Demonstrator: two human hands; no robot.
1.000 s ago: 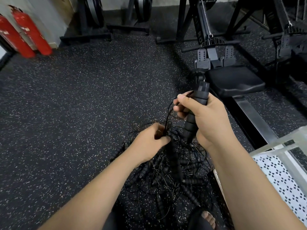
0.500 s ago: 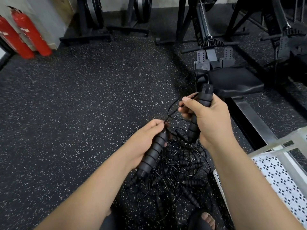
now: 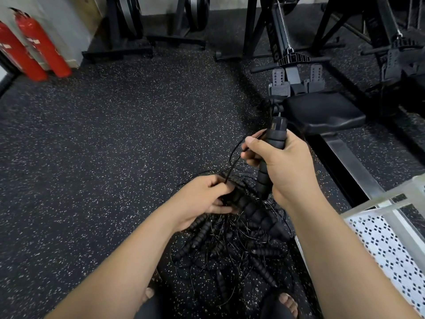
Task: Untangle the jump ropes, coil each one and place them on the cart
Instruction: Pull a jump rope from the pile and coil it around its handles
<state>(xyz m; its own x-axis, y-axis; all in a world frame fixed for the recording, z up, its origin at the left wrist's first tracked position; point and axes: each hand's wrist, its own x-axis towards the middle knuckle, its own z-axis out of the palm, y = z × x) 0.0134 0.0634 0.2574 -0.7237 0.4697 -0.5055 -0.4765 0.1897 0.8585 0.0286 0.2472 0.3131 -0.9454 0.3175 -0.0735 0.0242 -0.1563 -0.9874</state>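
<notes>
My right hand [image 3: 284, 166] grips one handle [image 3: 272, 143], my left hand [image 3: 202, 199] pinches its cord [image 3: 232, 160] over the tangled pile [image 3: 234, 240]; nothing looks coiled, the cart [image 3: 377, 203] seemingly bare.

Black rubber floor [image 3: 115, 157], white-speckled. Two red fire extinguishers [image 3: 43, 49] far left against pale wall [image 3: 66, 24]. Black plate racks [image 3: 128, 26] far centre. Rowing machine [image 3: 292, 72] right, black padded seat [image 3: 322, 111].
</notes>
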